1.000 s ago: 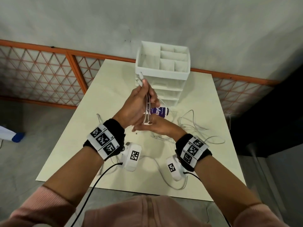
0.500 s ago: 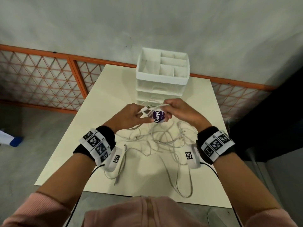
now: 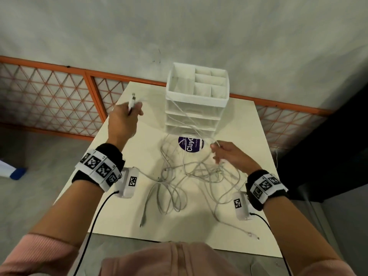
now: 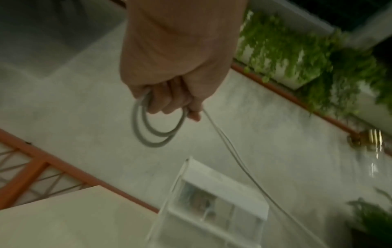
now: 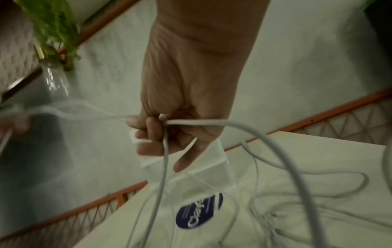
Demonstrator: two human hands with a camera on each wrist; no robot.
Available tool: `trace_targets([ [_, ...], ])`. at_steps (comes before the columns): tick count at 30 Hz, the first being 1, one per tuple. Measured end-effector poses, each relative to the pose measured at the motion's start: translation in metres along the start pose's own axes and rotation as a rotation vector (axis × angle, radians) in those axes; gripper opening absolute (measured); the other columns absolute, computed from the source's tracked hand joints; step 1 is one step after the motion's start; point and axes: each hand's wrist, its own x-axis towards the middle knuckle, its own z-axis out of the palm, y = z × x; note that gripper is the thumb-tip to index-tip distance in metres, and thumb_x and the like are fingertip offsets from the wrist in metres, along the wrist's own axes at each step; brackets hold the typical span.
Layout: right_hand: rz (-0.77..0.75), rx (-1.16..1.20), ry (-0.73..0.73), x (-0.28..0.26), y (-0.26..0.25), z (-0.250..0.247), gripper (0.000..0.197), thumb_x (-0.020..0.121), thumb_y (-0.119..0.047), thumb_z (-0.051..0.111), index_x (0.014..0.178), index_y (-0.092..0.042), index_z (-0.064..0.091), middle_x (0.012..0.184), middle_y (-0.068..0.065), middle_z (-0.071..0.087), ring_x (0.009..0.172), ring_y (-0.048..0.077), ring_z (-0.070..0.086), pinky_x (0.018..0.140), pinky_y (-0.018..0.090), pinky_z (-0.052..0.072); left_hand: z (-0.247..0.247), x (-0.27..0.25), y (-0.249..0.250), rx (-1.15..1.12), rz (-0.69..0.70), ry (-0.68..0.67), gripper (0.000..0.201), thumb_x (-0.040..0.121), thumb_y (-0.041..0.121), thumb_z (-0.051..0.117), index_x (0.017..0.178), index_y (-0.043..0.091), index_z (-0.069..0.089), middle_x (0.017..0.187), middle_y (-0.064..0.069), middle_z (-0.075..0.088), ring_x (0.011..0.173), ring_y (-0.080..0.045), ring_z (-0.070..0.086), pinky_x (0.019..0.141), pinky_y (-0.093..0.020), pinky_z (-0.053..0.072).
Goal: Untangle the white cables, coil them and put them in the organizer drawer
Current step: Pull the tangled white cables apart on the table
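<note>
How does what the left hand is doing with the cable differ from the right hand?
The left hand is raised beside the organizer, gripping small loops and a plug end; the right hand sits lower, over the tangle, pinching a mid-length strand. Both hold the same white cable, stretched between them.

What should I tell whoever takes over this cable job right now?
Left hand: raised left of the organizer, gripping a cable end with its plug sticking up and small loops hanging below the fingers.
Right hand: pinching the same strand above the pile, so it runs stretched across the organizer's front.
White cables: most lie tangled on the table, beside a purple-labelled round item.
Done: one cable started.
Left: finish untangling, coil all, put them in a drawer; drawers look closed.
</note>
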Motion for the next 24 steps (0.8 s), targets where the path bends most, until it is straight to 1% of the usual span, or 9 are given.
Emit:
trace_targets([
  [2,0.01,0.073,0.065,0.0,-0.018,-0.008,0.035,0.099,-0.04,0.04,0.087,-0.012,0.057,0.055,-0.005,0.039,0.05,0.006,0.044,0.067,0.029,0.055,0.006,-0.006,-0.019,0.271,-0.158,-0.085,0.033,0.087,0.035,0.064,0.101,0.005,0.064,0.092,-0.017,0.067,0.092,-0.027,0.065,0.072,-0.032,0.045],
  [4,0.068,0.094,0.125,0.004,-0.042,-0.015,0.041,0.1,-0.042,0.033,0.087,-0.011,0.056,0.056,-0.004,0.029,0.044,0.005,0.033,0.048,0.02,0.044,0.013,-0.016,-0.019,0.307,-0.193,-0.124,0.065,0.075,0.035,0.077,0.124,0.002,0.051,0.104,-0.02,0.065,0.1,-0.034,0.061,0.081,-0.035,0.046],
  [6,0.097,-0.046,0.114,0.009,-0.063,-0.016,0.045,0.101,-0.041,0.031,0.082,-0.013,0.06,0.058,-0.003,0.032,0.047,0.009,0.031,0.045,0.021,0.033,0.024,-0.027,-0.001,0.131,-0.026,-0.135,0.071,0.069,0.031,0.082,0.126,0.005,0.048,0.075,-0.008,0.059,0.07,-0.022,0.056,0.064,-0.021,0.042],
  [8,0.093,-0.195,0.007,0.01,-0.08,-0.011,0.047,0.101,-0.039,0.032,0.079,-0.014,0.065,0.06,-0.003,0.036,0.05,0.012,0.031,0.047,0.024,0.027,0.036,-0.04,0.022,-0.068,0.147,-0.312,0.064,0.071,0.023,0.081,0.127,0.013,0.051,0.065,0.006,0.045,0.052,-0.005,0.04,0.051,-0.009,0.031],
  [10,0.036,-0.209,-0.084,0.01,-0.097,-0.003,0.047,0.101,-0.039,0.033,0.081,-0.013,0.067,0.054,-0.009,0.036,0.046,0.008,0.032,0.045,0.022,0.028,0.048,-0.049,0.036,-0.244,0.185,-0.578,0.056,0.076,0.017,0.077,0.126,0.02,0.053,0.077,0.009,0.054,0.06,0.004,0.048,0.063,-0.008,0.036],
  [12,-0.028,-0.173,-0.086,0.01,-0.112,-0.002,0.047,0.101,-0.04,0.034,0.081,-0.013,0.067,0.049,-0.011,0.033,0.041,0.003,0.03,0.044,0.019,0.029,0.058,-0.052,0.039,-0.251,0.214,-0.695,0.026,0.084,0.018,0.069,0.11,0.021,0.062,0.088,0.017,0.065,0.079,0.006,0.057,0.076,-0.014,0.042],
  [13,-0.054,-0.171,-0.062,0.009,-0.115,-0.004,0.048,0.1,-0.042,0.034,0.081,-0.013,0.068,0.049,-0.011,0.032,0.041,0.004,0.03,0.045,0.02,0.029,0.06,-0.052,0.038,-0.219,0.233,-0.693,0.008,0.089,0.019,0.064,0.095,0.023,0.064,0.08,0.022,0.065,0.076,0.009,0.056,0.074,-0.013,0.041],
  [15,-0.072,-0.16,-0.028,0.008,-0.112,-0.01,0.049,0.098,-0.046,0.036,0.078,-0.015,0.068,0.044,-0.013,0.033,0.042,0.005,0.028,0.047,0.022,0.027,0.058,-0.051,0.038,-0.129,0.277,-0.65,0.016,0.093,0.02,0.057,0.078,0.021,0.061,0.061,0.022,0.06,0.061,0.01,0.052,0.062,-0.008,0.036],
  [24,0.053,-0.103,-0.096,0.0,-0.021,0.003,0.032,0.094,-0.035,0.053,0.074,-0.011,0.058,0.069,0.003,0.061,0.067,0.011,0.058,0.07,0.021,0.042,0.035,-0.027,0.047,-0.069,0.401,-0.064,0.023,0.1,0.022,0.043,0.087,0.008,0.056,0.063,0.013,0.042,0.055,0.006,0.048,0.054,-0.008,0.031],
])
